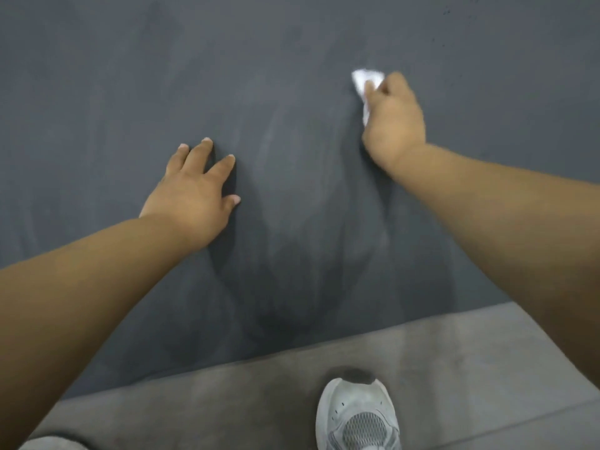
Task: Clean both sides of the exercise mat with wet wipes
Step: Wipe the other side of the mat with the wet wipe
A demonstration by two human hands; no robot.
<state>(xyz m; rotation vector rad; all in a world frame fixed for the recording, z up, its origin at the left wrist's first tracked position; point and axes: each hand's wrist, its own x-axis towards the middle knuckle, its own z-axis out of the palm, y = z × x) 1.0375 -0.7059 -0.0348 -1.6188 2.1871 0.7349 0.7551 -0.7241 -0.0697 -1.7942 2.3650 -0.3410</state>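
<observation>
One wet wipe [367,80] pinched under right hand's [394,121] curled fingers, on mat [292,60]; left hand [194,186] flat, empty

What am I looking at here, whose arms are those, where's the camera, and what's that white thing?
No machine here: these are one person's bare arms, filmed by a wide-angle camera worn on their head, looking down. The dark grey sheet is an exercise mat lying on a grey floor. The left hand rests flat on the mat, fingers spread, holding nothing. The right hand grips a crumpled white wet wipe against the mat. At the bottom, the person's grey shoe stands on the floor just off the mat's edge.
</observation>
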